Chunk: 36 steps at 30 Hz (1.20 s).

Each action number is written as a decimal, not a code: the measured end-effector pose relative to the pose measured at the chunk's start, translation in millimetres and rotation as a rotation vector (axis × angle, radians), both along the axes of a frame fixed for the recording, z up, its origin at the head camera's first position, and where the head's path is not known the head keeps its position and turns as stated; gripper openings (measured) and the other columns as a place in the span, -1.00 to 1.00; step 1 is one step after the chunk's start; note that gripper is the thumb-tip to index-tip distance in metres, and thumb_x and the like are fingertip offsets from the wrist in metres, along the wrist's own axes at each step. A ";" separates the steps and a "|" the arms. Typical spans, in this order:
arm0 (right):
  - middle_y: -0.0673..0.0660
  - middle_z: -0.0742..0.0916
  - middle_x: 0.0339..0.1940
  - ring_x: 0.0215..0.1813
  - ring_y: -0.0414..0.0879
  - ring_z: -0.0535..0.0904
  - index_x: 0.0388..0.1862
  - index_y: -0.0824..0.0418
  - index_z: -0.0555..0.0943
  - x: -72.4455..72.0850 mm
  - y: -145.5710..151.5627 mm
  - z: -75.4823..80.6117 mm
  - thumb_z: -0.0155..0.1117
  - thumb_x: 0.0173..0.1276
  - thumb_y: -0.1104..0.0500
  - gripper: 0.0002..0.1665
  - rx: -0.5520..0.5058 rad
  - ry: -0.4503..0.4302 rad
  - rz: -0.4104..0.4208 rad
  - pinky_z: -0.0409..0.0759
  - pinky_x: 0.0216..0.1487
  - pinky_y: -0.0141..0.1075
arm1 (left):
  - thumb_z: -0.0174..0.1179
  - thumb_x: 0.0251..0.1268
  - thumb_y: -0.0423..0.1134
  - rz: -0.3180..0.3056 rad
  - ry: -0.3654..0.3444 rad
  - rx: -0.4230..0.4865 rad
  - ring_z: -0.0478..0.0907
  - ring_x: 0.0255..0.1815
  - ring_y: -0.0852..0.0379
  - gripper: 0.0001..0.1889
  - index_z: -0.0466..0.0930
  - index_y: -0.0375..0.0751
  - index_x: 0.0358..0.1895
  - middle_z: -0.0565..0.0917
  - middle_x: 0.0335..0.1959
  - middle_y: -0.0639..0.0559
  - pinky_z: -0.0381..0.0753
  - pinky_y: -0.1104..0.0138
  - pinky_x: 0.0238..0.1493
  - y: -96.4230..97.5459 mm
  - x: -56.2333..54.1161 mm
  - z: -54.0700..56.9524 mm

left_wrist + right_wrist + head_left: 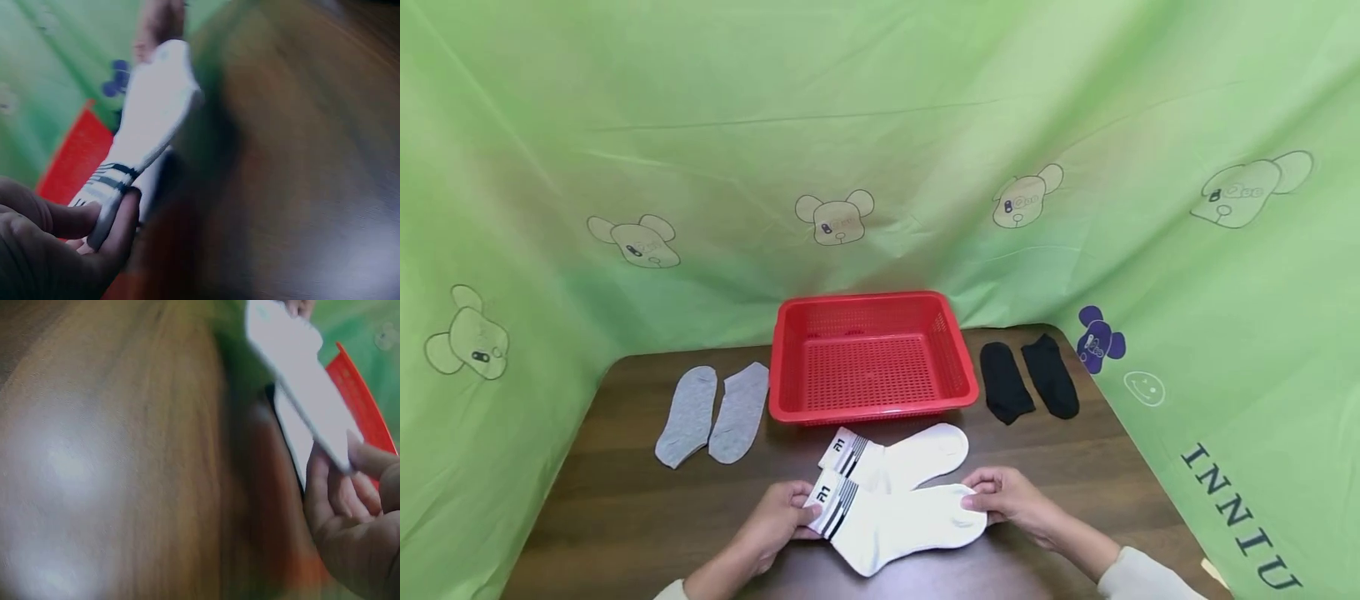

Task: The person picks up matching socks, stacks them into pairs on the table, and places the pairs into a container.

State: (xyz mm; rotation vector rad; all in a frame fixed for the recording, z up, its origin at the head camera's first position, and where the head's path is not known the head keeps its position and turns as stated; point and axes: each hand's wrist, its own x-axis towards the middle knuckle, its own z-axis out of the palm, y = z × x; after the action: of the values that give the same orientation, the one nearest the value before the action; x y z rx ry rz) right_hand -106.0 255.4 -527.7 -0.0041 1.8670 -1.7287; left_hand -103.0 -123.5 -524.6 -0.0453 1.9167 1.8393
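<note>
Both hands hold one white sock (917,521) stretched between them above the table. My left hand (778,518) pinches its cuff, which carries black stripes and a dark logo; the left wrist view shows thumb and fingers on either side of that cuff (109,187). At the toe end, my right hand (1011,502) pinches the fabric between thumb and fingers, seen also in the right wrist view on the white sock (306,387). Just behind it lies a second white sock (925,454) with the same striped cuff, partly covered by the held one.
A red perforated basket (872,414) stands behind the socks with nothing in it. Two grey socks (688,412) lie to its left, and two black socks (1006,383) to its right. Green printed cloth (910,150) surrounds the brown wooden table (617,500) at the back and sides.
</note>
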 end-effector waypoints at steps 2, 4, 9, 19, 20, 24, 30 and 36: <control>-0.02 0.77 -0.33 -0.27 -0.23 0.69 0.05 0.53 0.55 1.4 -5.5 -4.2 0.40 0.38 0.24 -0.58 0.064 0.024 -0.032 0.71 -0.25 -0.36 | 0.10 0.38 -0.59 0.031 0.011 -0.035 0.70 -0.33 0.10 -0.77 0.45 -0.72 0.01 0.73 -0.28 -0.18 0.78 0.18 -0.24 1.7 2.3 -11.6; 0.00 0.75 -0.34 -0.29 -0.23 0.68 0.03 0.56 0.54 2.7 -9.0 -8.7 0.39 0.38 0.25 -0.59 0.105 0.051 -0.055 0.72 -0.27 -0.36 | 0.13 0.34 -0.59 0.055 0.041 -0.072 0.68 -0.35 0.11 -0.78 0.48 -0.71 -0.03 0.71 -0.30 -0.18 0.78 0.17 -0.27 3.5 2.5 -19.3; 0.07 0.74 -0.33 -0.30 -0.22 0.64 -0.02 0.60 0.55 5.5 -11.6 -17.5 0.36 0.35 0.34 -0.64 0.172 0.110 -0.079 0.71 -0.28 -0.37 | 0.25 0.17 -0.60 0.086 0.152 -0.207 0.62 -0.44 0.17 -0.82 0.59 -0.65 -0.15 0.68 -0.41 -0.14 0.75 0.23 -0.42 6.3 0.2 -26.5; 0.08 0.67 -0.36 -0.32 -0.18 0.61 -0.07 0.62 0.55 6.2 -12.6 -22.7 0.40 0.27 0.40 -0.66 0.177 0.137 -0.084 0.72 -0.29 -0.36 | 0.41 -0.04 -0.59 0.084 0.323 -0.472 0.54 -0.55 0.22 -0.87 0.71 -0.44 -0.37 0.65 -0.54 -0.01 0.62 0.42 -0.57 8.1 -1.3 -28.2; 0.07 0.67 -0.37 -0.32 -0.18 0.61 -0.08 0.61 0.56 5.9 -12.7 -23.3 0.40 0.27 0.40 -0.67 0.181 0.139 -0.086 0.72 -0.30 -0.36 | 0.41 -0.04 -0.59 0.084 0.315 -0.468 0.55 -0.56 0.22 -0.86 0.70 -0.44 -0.36 0.65 -0.54 -0.01 0.63 0.42 -0.58 7.8 -1.1 -28.1; 0.06 0.70 -0.36 -0.32 -0.20 0.63 -0.07 0.63 0.56 6.0 -12.0 -24.0 0.38 0.32 0.38 -0.67 0.172 0.135 -0.090 0.72 -0.29 -0.37 | 0.41 -0.03 -0.60 0.081 0.305 -0.462 0.55 -0.57 0.22 -0.86 0.69 -0.44 -0.36 0.65 -0.54 -0.01 0.63 0.41 -0.59 7.2 -0.1 -27.7; 0.10 0.76 -0.24 -0.23 -0.22 0.68 0.03 0.68 0.51 6.1 -8.9 -11.7 0.26 0.44 0.34 -0.63 0.091 0.088 -0.085 0.72 -0.17 -0.36 | 0.32 0.09 -0.63 0.072 0.243 -0.335 0.59 -0.51 0.18 -0.88 0.66 -0.56 -0.27 0.66 -0.47 -0.09 0.71 0.32 -0.51 4.5 -0.1 -15.7; 0.05 0.75 -0.21 -0.17 -0.20 0.68 0.11 0.62 0.51 -6.2 -5.8 13.7 0.22 0.51 0.28 -0.61 0.073 0.052 -0.110 0.71 -0.11 -0.35 | 0.21 0.28 -0.59 0.118 0.215 -0.289 0.63 -0.43 0.14 -0.81 0.65 -0.63 -0.08 0.70 -0.38 -0.16 0.75 0.23 -0.38 5.7 -15.4 9.0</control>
State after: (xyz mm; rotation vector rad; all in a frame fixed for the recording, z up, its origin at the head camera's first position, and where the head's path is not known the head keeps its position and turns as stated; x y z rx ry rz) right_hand -112.2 249.6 -513.9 0.0852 2.0010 -1.7469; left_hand -118.4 -117.8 -515.6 -0.0589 2.3657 1.6816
